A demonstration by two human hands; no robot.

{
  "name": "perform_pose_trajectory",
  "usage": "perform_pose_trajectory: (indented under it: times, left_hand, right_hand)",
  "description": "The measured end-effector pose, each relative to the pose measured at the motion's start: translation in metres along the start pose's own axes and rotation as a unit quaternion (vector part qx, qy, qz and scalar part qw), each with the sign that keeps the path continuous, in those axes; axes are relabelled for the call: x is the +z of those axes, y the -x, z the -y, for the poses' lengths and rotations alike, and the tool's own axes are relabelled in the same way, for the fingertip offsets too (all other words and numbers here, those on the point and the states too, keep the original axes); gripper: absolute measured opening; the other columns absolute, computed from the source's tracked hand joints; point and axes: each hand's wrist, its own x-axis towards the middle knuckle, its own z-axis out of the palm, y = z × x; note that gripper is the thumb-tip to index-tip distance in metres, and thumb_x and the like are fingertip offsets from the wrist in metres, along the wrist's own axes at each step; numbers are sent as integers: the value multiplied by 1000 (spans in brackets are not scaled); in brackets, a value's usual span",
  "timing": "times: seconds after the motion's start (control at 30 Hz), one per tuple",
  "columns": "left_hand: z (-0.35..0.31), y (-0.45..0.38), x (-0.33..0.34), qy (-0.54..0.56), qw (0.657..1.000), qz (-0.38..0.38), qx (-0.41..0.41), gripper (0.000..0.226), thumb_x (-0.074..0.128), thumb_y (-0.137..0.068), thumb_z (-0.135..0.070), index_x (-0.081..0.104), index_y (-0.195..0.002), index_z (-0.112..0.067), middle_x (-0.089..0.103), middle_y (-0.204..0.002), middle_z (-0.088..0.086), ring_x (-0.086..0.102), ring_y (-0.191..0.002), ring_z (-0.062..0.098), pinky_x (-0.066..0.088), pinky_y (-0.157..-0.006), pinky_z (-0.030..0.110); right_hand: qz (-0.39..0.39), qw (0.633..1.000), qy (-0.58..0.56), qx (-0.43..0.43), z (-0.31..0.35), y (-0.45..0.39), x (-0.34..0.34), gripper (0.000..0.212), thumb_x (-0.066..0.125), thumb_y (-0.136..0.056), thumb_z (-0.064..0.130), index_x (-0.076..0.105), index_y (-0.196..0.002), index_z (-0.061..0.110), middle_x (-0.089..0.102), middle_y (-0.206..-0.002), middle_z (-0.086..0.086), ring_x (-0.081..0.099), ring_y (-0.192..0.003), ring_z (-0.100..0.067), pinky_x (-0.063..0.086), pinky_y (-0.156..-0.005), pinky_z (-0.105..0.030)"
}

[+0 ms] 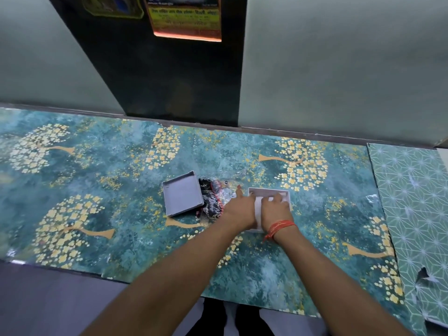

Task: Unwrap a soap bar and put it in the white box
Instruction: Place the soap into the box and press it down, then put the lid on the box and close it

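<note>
The white box (266,191) stands open on the counter, right of centre. A white soap bar (258,206) lies inside it, mostly hidden by my hands. My left hand (240,209) rests on the box's left edge with the index finger stretched out. My right hand (276,209), with an orange thread at the wrist, lies over the box with its fingers curled onto the soap. The crumpled black and red wrapper (211,197) lies on the counter just left of the box.
A grey lid (181,194) lies upturned, left of the wrapper. The counter is covered with a teal sheet printed with yellow trees (97,190). A paler patterned sheet (417,202) begins at the right. A dark panel (169,81) rises behind.
</note>
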Motion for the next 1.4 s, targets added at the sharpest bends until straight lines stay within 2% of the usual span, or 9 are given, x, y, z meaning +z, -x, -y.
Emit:
perform_pose_trajectory:
  times: [0.13,0.27,0.37,0.53,0.63,0.87,1.13,1.27,1.4]
  left_hand:
    - [36,16,-26,285,944,-162,29,34,68,-84,-37,71,-113,-20,67,-117,8,62,-110,25,51,-93,38]
    - [97,20,-43,395,848,-325,-139,25,60,-94,-29,71,-111,-14,74,-108,6,63,-84,17,51,-79,29]
    - [128,9,-40,321,889,-237,-223,25,59,-93,-28,67,-111,-12,70,-106,11,64,-94,28,42,-76,30]
    - [143,-9,-31,292,910,-174,-238,42,50,-87,-7,36,-49,-16,37,-51,5,31,-49,22,21,-51,29]
    - [147,-8,-36,364,875,-192,-253,43,54,-91,-20,42,-50,-15,40,-52,7,37,-53,25,30,-56,32]
    - [117,38,-78,310,842,-381,-224,29,64,-86,-35,56,-69,-14,54,-60,-2,45,-49,11,26,-46,25]
    - [30,25,-92,658,717,-224,-50,12,50,-70,-21,42,-71,-12,43,-76,13,42,-66,23,33,-48,26]
    - [-2,11,-38,472,862,-176,-62,22,55,-90,-22,48,-70,-14,49,-69,1,45,-60,18,31,-48,27]
    - [-16,19,7,372,910,-174,-47,14,56,-93,-18,66,-99,-10,67,-89,2,63,-68,18,53,-58,28]
  right_hand:
    - [-105,984,-142,-7,23,-2,-36,23,48,-91,5,65,-106,7,69,-107,-15,64,-102,-34,51,-83,-36]
    - [-119,930,-345,-36,88,-27,-50,18,54,-90,6,72,-94,5,73,-98,-14,65,-94,-31,52,-87,-38]
    - [-25,914,-402,-40,120,-49,-37,24,49,-84,-2,66,-70,7,64,-74,-15,56,-70,-30,48,-66,-35]
    - [48,872,-485,41,138,-63,-14,31,45,-81,-8,43,-51,0,50,-55,-22,35,-53,-20,25,-53,-30]
    - [44,790,-606,87,140,-57,-15,26,43,-85,-7,63,-97,-18,71,-93,-30,47,-59,-20,33,-54,-27]
    - [140,569,-809,35,135,-28,-35,21,43,-97,8,63,-105,5,71,-66,-3,56,-62,-16,43,-51,-25]
    - [-145,672,-726,18,29,-17,-47,19,61,-92,18,64,-110,10,66,-96,1,61,-84,-14,53,-70,-28]
    - [-240,757,-598,110,-31,4,-19,20,68,-86,17,72,-103,6,69,-93,-7,62,-85,-20,52,-77,-32]
    - [-231,813,-508,168,-51,24,8,19,66,-87,19,75,-90,2,74,-89,-12,64,-79,-26,44,-70,-28]
